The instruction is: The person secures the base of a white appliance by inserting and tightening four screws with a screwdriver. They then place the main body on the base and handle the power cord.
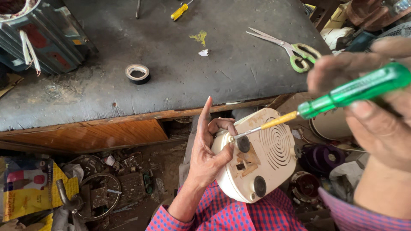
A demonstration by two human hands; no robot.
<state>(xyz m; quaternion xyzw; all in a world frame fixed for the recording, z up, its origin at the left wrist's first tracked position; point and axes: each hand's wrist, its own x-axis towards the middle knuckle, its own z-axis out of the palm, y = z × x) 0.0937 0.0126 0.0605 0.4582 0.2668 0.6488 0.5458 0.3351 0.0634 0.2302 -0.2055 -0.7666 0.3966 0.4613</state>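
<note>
— Below the edge of the workbench [85, 107], on the lap, over the red-and-blue checked shirt [231, 214]: a cream plastic appliance base [257, 162], turned underside up, vent slots in a round pattern toward the right, two black rubber feet showing.

— Held how?

— Cradled by the left hand [207, 149] from the left side, thumb pressed on the underside, index finger pointing straight up, other fingers curled over the top rim. Grasping the base, not loose.

— And the right hand [376, 111]?

— Up close to the camera, blurred, clenched around the green see-through handle of a screwdriver [325, 102]. Yellow collar, then a thin metal shaft slanting down to the left, tip touching the base near its upper left corner, just beside the upper black foot and the left fingertips.

— On the bench?

— Dark, scuffed top. Roll of black tape [138, 73] near the middle left, well apart from green-handled scissors [291, 49] lying open at the right. Small yellow-handled screwdriver [180, 11] at the far edge. Grey ribbed motor housing [43, 38] at the top left corner.

— Underneath?

— Clutter on the floor: scrap metal parts, a wire ring, a yellow printed bag [30, 192] at the left.
</note>
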